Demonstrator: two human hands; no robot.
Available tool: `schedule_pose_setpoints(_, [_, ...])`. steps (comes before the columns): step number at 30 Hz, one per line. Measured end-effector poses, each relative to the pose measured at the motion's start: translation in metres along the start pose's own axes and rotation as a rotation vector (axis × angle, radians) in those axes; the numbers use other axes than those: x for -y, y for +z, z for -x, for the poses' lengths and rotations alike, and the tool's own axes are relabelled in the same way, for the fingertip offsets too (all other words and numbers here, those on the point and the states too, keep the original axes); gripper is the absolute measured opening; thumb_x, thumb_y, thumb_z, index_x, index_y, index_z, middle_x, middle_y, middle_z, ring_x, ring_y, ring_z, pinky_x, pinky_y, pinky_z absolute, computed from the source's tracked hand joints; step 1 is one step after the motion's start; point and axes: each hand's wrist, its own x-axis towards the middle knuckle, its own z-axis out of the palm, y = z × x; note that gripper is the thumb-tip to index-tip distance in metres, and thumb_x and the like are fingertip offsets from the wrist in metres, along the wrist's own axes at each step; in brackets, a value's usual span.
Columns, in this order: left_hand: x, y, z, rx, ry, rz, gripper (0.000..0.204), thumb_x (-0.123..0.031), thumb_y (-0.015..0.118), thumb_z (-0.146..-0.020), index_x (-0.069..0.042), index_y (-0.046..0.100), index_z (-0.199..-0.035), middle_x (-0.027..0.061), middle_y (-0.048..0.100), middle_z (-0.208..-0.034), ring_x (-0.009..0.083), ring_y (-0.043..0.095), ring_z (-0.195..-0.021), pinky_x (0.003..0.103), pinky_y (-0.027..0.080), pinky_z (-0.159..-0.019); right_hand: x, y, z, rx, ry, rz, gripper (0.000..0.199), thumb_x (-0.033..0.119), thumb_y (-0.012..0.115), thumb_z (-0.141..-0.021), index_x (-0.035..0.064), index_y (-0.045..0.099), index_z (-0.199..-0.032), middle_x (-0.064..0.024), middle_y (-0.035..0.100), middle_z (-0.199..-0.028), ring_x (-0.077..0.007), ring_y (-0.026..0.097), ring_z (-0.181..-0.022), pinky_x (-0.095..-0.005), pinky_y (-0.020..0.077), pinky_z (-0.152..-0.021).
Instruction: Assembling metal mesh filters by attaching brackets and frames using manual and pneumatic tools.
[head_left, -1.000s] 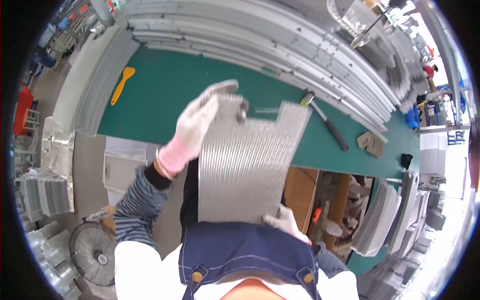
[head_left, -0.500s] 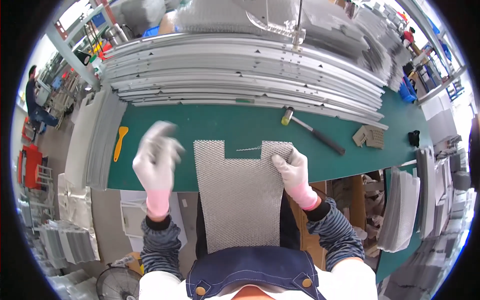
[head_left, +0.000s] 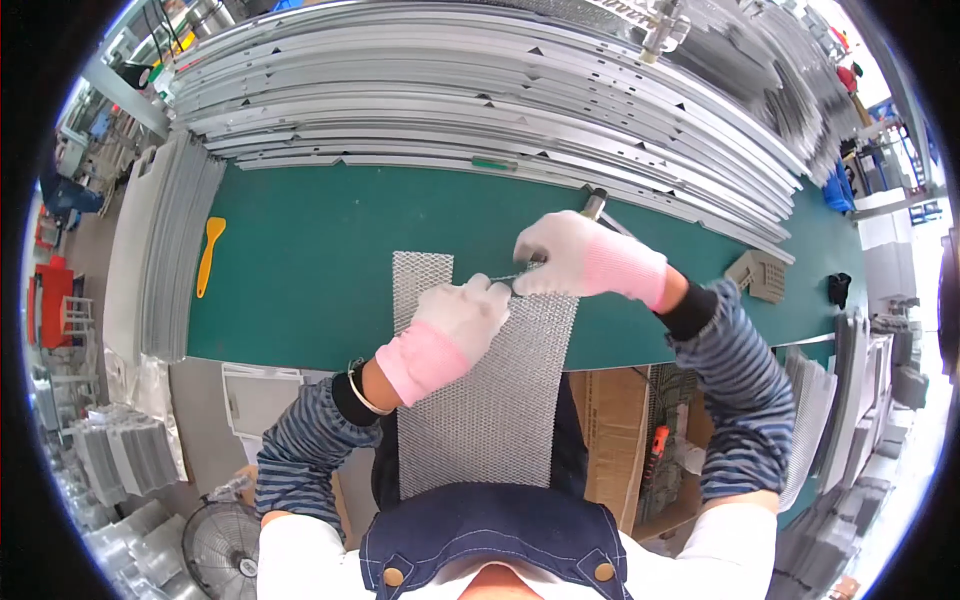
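A silver metal mesh sheet with a notch in its far edge rests partly on the green table and reaches back over my lap. My left hand, in a white glove with a pink cuff, is closed on the sheet at the notch. My right hand, gloved the same way, is closed over the notch's right side, its fingers curled on a thin mesh strand. That strand crosses the notch between both hands. The fingertips are partly hidden. Just beyond my right hand shows a hammer, mostly covered.
Long silver metal rails lie stacked across the far side. A yellow scraper lies at left beside a stack of grey panels. A beige block and a small black object sit at right. A fan stands lower left.
My left hand has come right and down onto the sheet at the notch. My right hand has left the sheet's upper right corner and moved up to the strand. The view has shifted.
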Motion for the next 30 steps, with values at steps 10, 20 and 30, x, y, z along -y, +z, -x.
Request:
schedule_pose_setpoints(10, [0.028, -0.012, -0.022, 0.176, 0.059, 0.198, 0.019, -0.020, 0.065, -0.085, -0.001, 0.067, -0.082, 0.0172, 0.066, -0.080, 0.0345, 0.066, -0.077, 0.042, 0.052, -0.071, -0.013, 0.009, -0.013, -0.142, 0.329, -0.400, 0.024, 0.020, 0.073, -0.081, -0.0032, 0.072, -0.086, -0.0039, 0.066, -0.071, -0.0085, 0.058, -0.063, -0.0258, 0.0460, -0.057])
schedule_pose_setpoints(20, [0.003, 0.005, -0.007, -0.144, -0.069, 0.477, 0.032, -0.016, 0.068, -0.083, -0.009, 0.062, -0.113, 0.0121, 0.064, -0.079, 0.0301, 0.065, -0.067, 0.038, 0.053, -0.061, -0.010, 0.008, 0.005, -0.178, 0.267, -0.252, 0.023, 0.021, 0.067, -0.086, -0.0022, 0.070, -0.090, -0.0034, 0.064, -0.068, -0.0076, 0.055, -0.062, -0.0256, 0.0451, -0.058])
schedule_pose_setpoints(30, [-0.002, 0.004, -0.006, -0.010, 0.127, -0.101, 0.053, -0.010, 0.056, -0.086, -0.023, 0.052, -0.137, 0.0070, 0.054, -0.076, 0.0221, 0.061, -0.058, 0.035, 0.051, -0.051, -0.023, 0.031, -0.009, -0.199, 0.123, 0.000, 0.015, 0.015, 0.062, -0.087, 0.0000, 0.063, -0.086, -0.0166, 0.062, -0.071, -0.0301, 0.062, -0.066, -0.0379, 0.0487, -0.064])
